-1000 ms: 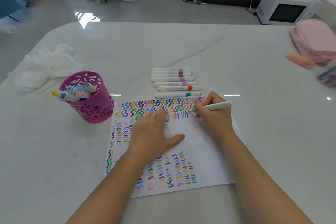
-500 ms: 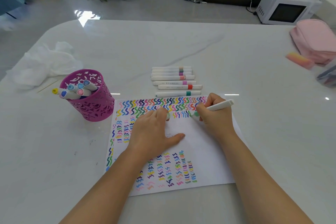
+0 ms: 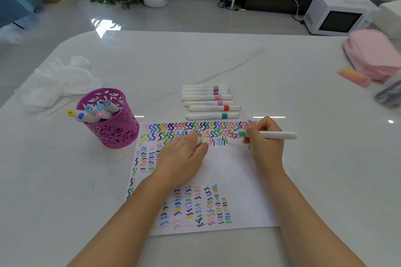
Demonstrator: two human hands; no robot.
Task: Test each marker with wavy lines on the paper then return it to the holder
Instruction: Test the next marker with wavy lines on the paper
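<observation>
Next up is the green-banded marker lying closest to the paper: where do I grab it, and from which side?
I'd pinch the green-banded marker at mid-barrel, coming from above. It lies flat, running left to right, so close fingers across it front to back, into the narrow gaps beside the orange-banded marker behind and the paper in front.

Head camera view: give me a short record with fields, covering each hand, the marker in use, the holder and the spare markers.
left hand: rests on the paper; small pale piece at its fingertips, grip unclear
right hand: grips the green marker
green marker: tip at the second row of waves
holder: purple, upright, left of the paper, markers inside
loose markers: seven in a row beyond the paper
</observation>
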